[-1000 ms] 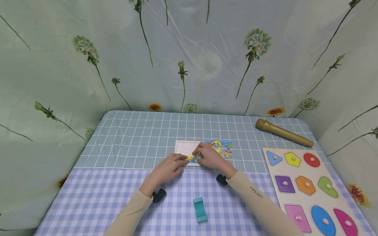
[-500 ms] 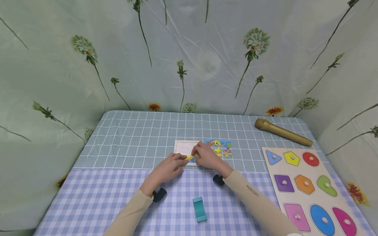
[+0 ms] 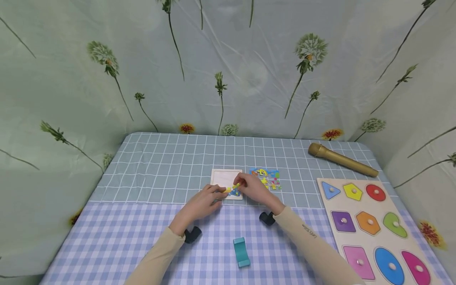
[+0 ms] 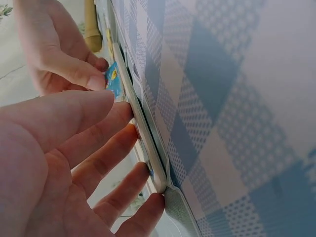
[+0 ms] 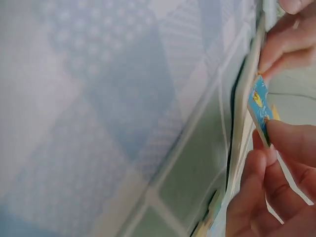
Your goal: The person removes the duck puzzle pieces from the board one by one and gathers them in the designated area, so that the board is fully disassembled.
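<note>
A small wooden jigsaw tray [image 3: 222,177] lies on the grey grid cloth, with blue and yellow pieces along its near edge. My left hand [image 3: 201,202] rests its fingertips on the tray's near left part. In the left wrist view those fingers [image 4: 106,163] stretch out loosely to the tray's edge. My right hand [image 3: 253,188] is over the tray's right side. Between its thumb and fingers it pinches a blue jigsaw piece [image 5: 258,101] with a yellow figure, tilted close over the tray. Loose jigsaw pieces [image 3: 263,173] lie just right of the tray.
A teal curved block [image 3: 241,252] lies on the checked cloth nearer the body. On the right is a wooden shape board [image 3: 360,206] with knobbed pieces. Behind that board lies a gold microphone [image 3: 342,160]. A flowered curtain [image 3: 256,79] hangs behind the table.
The right hand has shifted slightly right over the tray, showing more of the blue and yellow pieces. The left hand stays in place on the tray.
</note>
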Motion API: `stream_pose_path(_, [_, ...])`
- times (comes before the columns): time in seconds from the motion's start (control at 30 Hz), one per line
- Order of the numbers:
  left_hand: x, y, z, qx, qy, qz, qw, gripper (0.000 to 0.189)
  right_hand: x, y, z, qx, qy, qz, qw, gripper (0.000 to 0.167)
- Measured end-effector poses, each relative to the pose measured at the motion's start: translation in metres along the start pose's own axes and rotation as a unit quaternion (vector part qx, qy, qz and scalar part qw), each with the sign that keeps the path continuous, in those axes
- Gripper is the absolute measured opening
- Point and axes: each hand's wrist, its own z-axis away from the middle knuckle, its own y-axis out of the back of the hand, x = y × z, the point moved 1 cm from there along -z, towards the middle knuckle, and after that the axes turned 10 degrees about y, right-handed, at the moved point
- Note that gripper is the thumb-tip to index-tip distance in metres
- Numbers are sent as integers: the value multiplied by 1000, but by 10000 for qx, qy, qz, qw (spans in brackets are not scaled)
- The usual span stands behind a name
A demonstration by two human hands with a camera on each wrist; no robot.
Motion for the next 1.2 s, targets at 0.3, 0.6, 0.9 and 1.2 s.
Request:
stream_pose_path(0.3, [0,-1,0,-95,39,53,9999,33,19,43,29,4,-248,-249,9994,13])
stream_pose_path(0.6, [0,-2,2,-51,47,89,9999,34,42,79,65,-440,-1080,68,9932,13])
stream_pose_path(0.9, [0,-1,3,-27,181,-1,9998,33,43,71,81,-161,-792,367,9960,10])
stream_pose_path(1.2, [-1,-2,5,84,-25,-132,9999,34,45,65,78,-118,-973,1058,9896,14])
